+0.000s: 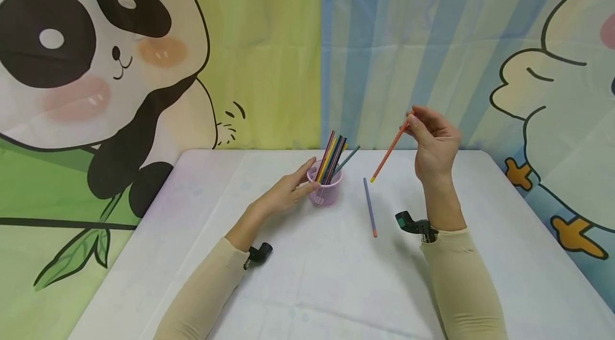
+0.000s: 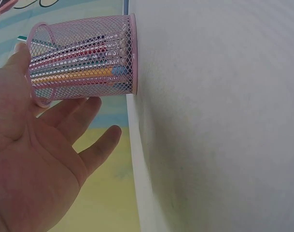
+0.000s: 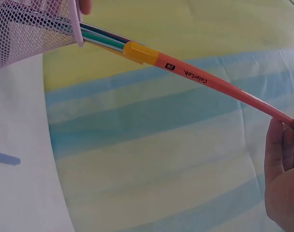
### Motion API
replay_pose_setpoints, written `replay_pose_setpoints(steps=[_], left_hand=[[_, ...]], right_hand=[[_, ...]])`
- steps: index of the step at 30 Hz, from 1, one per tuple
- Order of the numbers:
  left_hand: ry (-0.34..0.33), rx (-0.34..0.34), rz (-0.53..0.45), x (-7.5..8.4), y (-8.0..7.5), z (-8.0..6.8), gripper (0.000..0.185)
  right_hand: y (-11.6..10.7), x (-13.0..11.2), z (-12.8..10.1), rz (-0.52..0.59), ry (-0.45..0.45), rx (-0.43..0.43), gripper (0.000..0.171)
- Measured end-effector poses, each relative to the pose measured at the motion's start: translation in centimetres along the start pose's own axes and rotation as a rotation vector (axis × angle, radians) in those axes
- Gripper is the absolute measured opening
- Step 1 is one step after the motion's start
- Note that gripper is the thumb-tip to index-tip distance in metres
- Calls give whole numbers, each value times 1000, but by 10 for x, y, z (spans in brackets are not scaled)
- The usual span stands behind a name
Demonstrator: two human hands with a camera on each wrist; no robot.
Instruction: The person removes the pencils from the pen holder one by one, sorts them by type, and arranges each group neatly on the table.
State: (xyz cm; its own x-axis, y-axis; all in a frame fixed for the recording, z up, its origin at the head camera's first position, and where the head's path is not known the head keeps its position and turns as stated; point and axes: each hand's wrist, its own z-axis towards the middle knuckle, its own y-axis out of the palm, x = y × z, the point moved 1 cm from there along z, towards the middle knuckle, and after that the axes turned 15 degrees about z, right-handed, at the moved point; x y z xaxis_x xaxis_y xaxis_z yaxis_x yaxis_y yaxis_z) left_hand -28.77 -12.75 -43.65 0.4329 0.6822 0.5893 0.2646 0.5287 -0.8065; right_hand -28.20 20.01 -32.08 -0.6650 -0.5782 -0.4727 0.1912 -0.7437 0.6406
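A pink mesh cup (image 1: 326,194) stands on the white table (image 1: 298,281), holding several coloured pencils (image 1: 331,158). My left hand (image 1: 301,182) rests against the cup's left side with straight, relaxed fingers. In the left wrist view the palm (image 2: 45,154) lies open beside the cup (image 2: 84,53). My right hand (image 1: 432,140) is raised to the right of the cup and pinches the upper end of an orange pencil (image 1: 388,152). The pencil's yellow tip points down toward the table. The right wrist view shows the orange pencil (image 3: 209,82) running from my fingertips (image 3: 282,145) toward the cup (image 3: 26,34).
A blue-grey pencil (image 1: 370,206) with a reddish end lies on the table between the cup and my right forearm. A cartoon backdrop with a panda (image 1: 86,62) hangs behind the table. Black wrist cameras (image 1: 413,224) sit on both cream sleeves.
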Motion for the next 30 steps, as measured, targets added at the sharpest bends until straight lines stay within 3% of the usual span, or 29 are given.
replay_pose_setpoints(steps=[3,15,23,30], left_hand=[[2,-1,3,0,0,0,74],[15,-6,16,-2,-1,1,74],[17,-7,12,-2,-1,2,75],[0,-11,17,-1,-1,2,77]], right_hand=[[-4,1,1,7,27,2,31],[-29,18,0,-197,208,0,27],[-42,28,-2,-259,303,-24,21],[-52,33,-4,-427,489,-107,21]])
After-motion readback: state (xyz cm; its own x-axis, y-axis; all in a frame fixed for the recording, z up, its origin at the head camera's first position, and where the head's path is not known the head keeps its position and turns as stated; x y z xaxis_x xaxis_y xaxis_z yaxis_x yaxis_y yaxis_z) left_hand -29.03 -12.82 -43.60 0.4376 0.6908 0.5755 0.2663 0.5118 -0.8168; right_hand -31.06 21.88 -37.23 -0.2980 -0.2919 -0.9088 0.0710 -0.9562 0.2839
